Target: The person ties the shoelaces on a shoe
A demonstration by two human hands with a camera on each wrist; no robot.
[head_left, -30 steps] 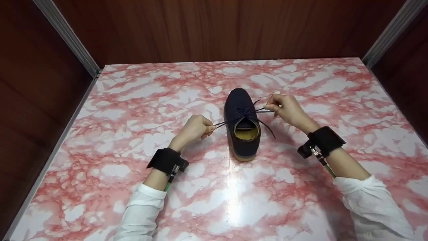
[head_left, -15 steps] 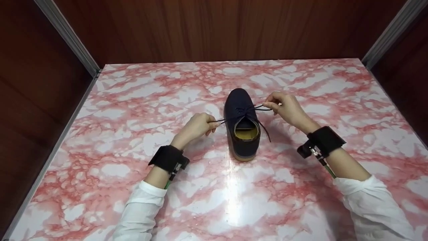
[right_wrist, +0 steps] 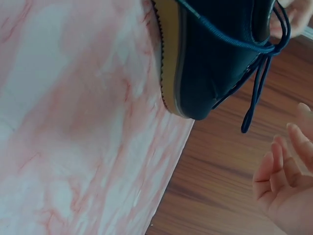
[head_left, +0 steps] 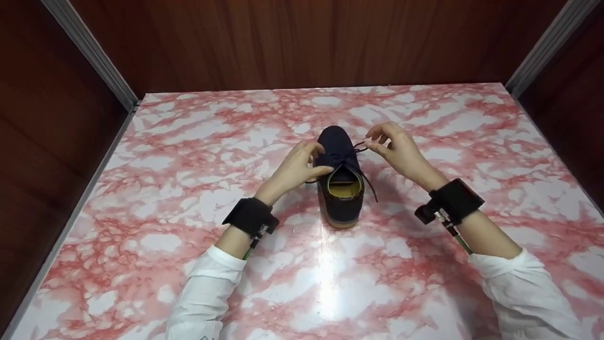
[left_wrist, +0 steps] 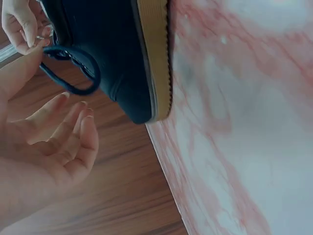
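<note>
A dark navy lace-up shoe [head_left: 347,208] with a tan sole stands on the table, toe pointing away. Its dark laces are tied in a bow, and one loose lace end [head_left: 370,186] hangs down the right side. My left hand [head_left: 298,165] is at the shoe's left side, thumb and fingers spread apart; in the left wrist view the thumb tip overlaps the left lace loop [left_wrist: 80,91]. At the right, my right hand [head_left: 400,150] has its fingertips beside the right loop [right_wrist: 248,120], which hangs apart from the loosely bent fingers in the right wrist view.
The table [head_left: 165,241] has a red-and-white marbled top. Dark wood panels [head_left: 302,42] rise behind it and at both sides, with grey metal strips [head_left: 542,45] at the corners. A black wrist strap [head_left: 247,215] with a small camera sits on each arm.
Both hands pinched the lace loops and pulled them outward earlier. Since then the fingers have spread and let go, and the left hand has moved right and forward over the shoe's edge.
</note>
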